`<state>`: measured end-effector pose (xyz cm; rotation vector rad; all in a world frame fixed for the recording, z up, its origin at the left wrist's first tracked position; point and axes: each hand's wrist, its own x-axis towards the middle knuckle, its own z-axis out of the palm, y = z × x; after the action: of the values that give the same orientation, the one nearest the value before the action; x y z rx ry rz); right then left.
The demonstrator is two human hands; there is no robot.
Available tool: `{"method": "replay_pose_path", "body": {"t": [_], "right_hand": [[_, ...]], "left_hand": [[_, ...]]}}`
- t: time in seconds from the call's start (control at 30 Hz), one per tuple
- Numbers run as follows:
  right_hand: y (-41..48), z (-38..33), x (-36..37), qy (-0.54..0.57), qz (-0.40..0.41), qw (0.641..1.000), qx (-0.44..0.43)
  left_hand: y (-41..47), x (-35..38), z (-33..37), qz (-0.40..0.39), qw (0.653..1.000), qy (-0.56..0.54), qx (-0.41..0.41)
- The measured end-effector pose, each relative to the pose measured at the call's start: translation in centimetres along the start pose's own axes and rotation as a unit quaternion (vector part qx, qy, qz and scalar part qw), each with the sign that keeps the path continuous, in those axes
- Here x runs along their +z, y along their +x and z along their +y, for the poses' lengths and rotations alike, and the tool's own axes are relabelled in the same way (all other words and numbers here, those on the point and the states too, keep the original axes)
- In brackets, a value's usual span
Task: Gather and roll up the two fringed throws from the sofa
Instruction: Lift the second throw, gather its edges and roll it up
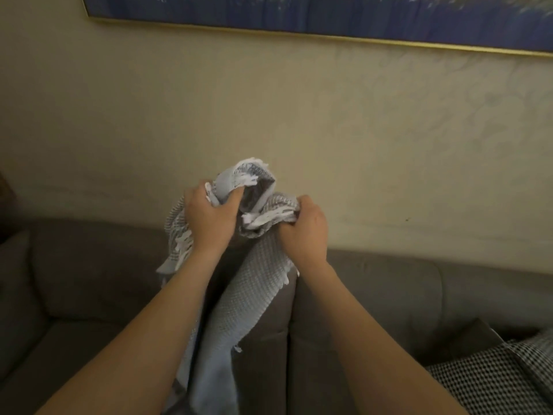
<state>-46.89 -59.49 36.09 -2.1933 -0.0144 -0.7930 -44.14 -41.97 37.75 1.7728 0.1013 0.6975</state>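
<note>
Grey-white woven throw (248,295), likely soft and light; clenched in left hand (206,217) and right hand (305,232); best gathered by fringed edge (269,218).

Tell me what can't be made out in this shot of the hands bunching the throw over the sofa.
Head view only:
Fingertips of the left hand and right hand: buried in the bunched throw.
One throw or two: folds hide it.
Throw's lower end: cut off by the bottom edge.
Framed picture: cropped by the top edge.
Checked fabric, lower right: cut off; kind unclear.
</note>
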Motion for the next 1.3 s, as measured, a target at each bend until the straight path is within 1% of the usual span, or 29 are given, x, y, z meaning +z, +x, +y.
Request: {"method": "replay_pose_path", "body": {"t": [0.07,0.1,0.13,0.2,0.23,0.27,0.3,0.33,0.37,0.4,0.43,0.47,0.5,0.53,0.57,0.63,0.7,0.77,0.83,0.9,0.97,1.0,1.07,1.1,1.13,1.17,1.2,1.23,1.3], "right_hand": [[-1.6,2.3,-0.3,-0.050,-0.135,0.989,0.040],[-2.6,3.6,-0.3,-0.053,-0.210,0.975,0.055],[-3.8,4.9,-0.6,-0.052,-0.288,0.954,0.065],[-6.0,7.0,-1.2,-0.068,-0.450,0.887,0.083],[-7.0,7.7,-1.8,-0.064,-0.505,0.856,0.086],[-8.0,8.2,-2.3,-0.037,-0.521,0.849,0.085],[-8.5,8.4,-2.9,0.001,-0.493,0.865,0.088],[-9.4,8.3,-3.3,0.032,-0.433,0.894,0.109],[-10.0,8.2,-3.6,0.041,-0.344,0.928,0.136],[-10.7,8.1,-3.7,0.033,-0.239,0.957,0.162],[-11.3,7.9,-3.8,0.024,-0.136,0.971,0.193],[-12.0,7.8,-4.0,0.032,-0.051,0.972,0.228],[-12.5,7.4,-4.1,0.064,0.005,0.964,0.260],[-13.1,7.2,-4.3,0.096,0.032,0.953,0.285],[-13.5,7.0,-4.3,0.110,0.032,0.947,0.300],[-14.6,6.9,-3.5,0.104,-0.007,0.946,0.306],[-15.4,6.6,-2.2,0.095,-0.054,0.949,0.297],[-15.9,5.9,-1.1,0.099,-0.078,0.952,0.279],[-16.4,4.8,0.3,0.112,-0.062,0.955,0.268],[-16.9,3.3,1.6,0.147,-0.016,0.949,0.278],[-17.3,1.4,3.3,0.172,0.015,0.942,0.287],[-17.5,0.6,4.0,0.176,0.009,0.944,0.281],[-17.9,-0.8,5.8,0.139,-0.044,0.961,0.235],[-18.1,-1.2,7.1,0.084,-0.085,0.973,0.196],[-18.4,-1.7,8.4,0.031,-0.124,0.981,0.148],[-18.6,-2.0,9.5,0.000,-0.158,0.983,0.096],[-18.9,-2.4,10.8,-0.002,-0.189,0.980,0.053],[-19.1,-2.7,11.7,0.010,-0.223,0.974,0.031],[-19.2,-3.4,13.3,0.021,-0.274,0.960,0.050]], "left_hand": [[-2.1,-0.5,-1.4,-0.022,0.998,0.031,-0.056],[-3.1,-0.9,-2.1,-0.030,0.993,0.059,-0.094],[-4.3,-1.3,-2.9,-0.033,0.987,0.092,-0.131],[-6.4,-2.3,-4.7,-0.049,0.970,0.148,-0.188],[-7.3,-2.8,-5.5,-0.058,0.961,0.173,-0.210],[-8.4,-3.3,-6.6,-0.065,0.952,0.195,-0.225],[-9.1,-3.5,-7.4,-0.071,0.946,0.207,-0.239],[-10.2,-4.0,-8.3,-0.076,0.941,0.213,-0.251],[-11.2,-4.3,-9.0,-0.079,0.938,0.218,-0.256],[-12.2,-4.7,-9.7,-0.082,0.936,0.218,-0.262],[-13.1,-5.0,-10.4,-0.088,0.934,0.220,-0.267],[-14.1,-5.2,-11.0,-0.092,0.935,0.211,-0.270],[-14.6,-5.5,-11.7,-0.091,0.936,0.202,-0.273],[-15.0,-5.5,-12.3,-0.089,0.937,0.194,-0.275],[-15.3,-5.6,-12.7,-0.089,0.937,0.191,-0.278],[-15.7,-5.6,-13.1,-0.097,0.936,0.182,-0.285],[-15.4,-5.8,-13.2,-0.117,0.937,0.156,-0.288],[-14.6,-5.8,-13.4,-0.148,0.942,0.126,-0.274],[-13.0,-6.5,-13.9,-0.193,0.942,0.105,-0.253],[-11.5,-7.3,-14.0,-0.245,0.937,0.082,-0.236],[-10.0,-8.4,-14.1,-0.275,0.936,0.075,-0.209],[-9.4,-8.8,-14.1,-0.281,0.939,0.076,-0.183],[-8.1,-10.0,-13.9,-0.317,0.938,0.061,-0.125],[-7.2,-10.8,-14.1,-0.353,0.929,0.055,-0.095],[-6.2,-11.6,-14.4,-0.399,0.913,0.062,-0.060],[-5.5,-12.1,-14.6,-0.443,0.892,0.082,-0.028],[-4.7,-12.6,-14.9,-0.480,0.871,0.103,-0.004],[-4.2,-13.0,-15.2,-0.507,0.854,0.116,0.008],[-3.3,-13.9,-15.7,-0.542,0.834,0.108,0.005]]}}
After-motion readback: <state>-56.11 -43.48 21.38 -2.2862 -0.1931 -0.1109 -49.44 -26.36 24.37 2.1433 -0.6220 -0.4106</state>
